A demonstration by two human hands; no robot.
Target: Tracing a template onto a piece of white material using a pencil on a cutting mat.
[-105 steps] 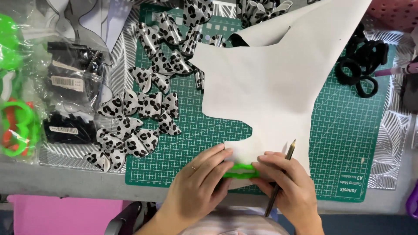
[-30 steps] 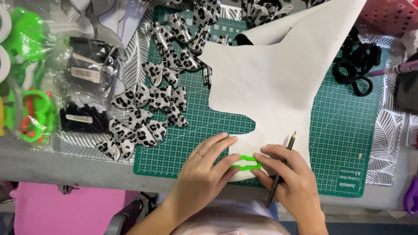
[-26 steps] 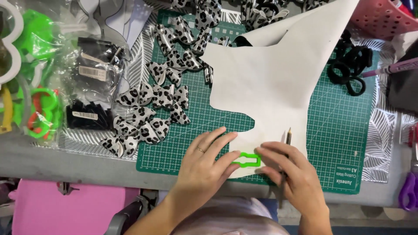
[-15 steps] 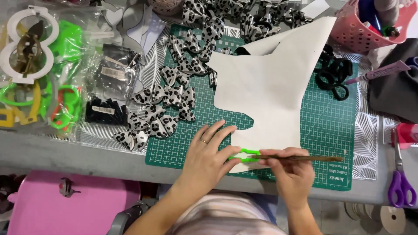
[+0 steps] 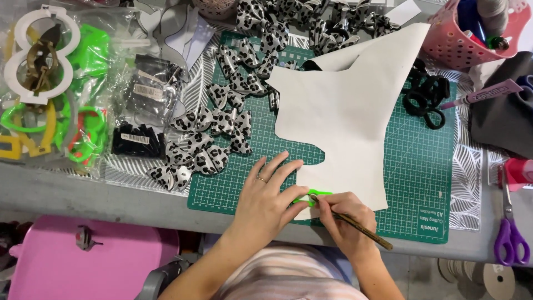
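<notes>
My left hand [image 5: 267,195] presses flat on a small bright green template [image 5: 312,197] that lies on the near corner of a pale grey sheet of material [image 5: 347,116]. My right hand [image 5: 345,218] grips a brown pencil [image 5: 361,228], its tip touching the edge of the green template. The sheet is spread over a green cutting mat [image 5: 422,166]. Most of the template is hidden under my fingers.
Several leopard-print bows [image 5: 214,130] lie on the mat's left and far side. Plastic bags with green and white templates [image 5: 39,83] sit at the left. Black hair ties [image 5: 426,100], a pink basket [image 5: 472,33] and purple scissors [image 5: 508,233] are at the right.
The view has shifted down and right. My right hand turned the pencil from upright to pointing left, its tip now at the template. My left hand still holds the template down.
</notes>
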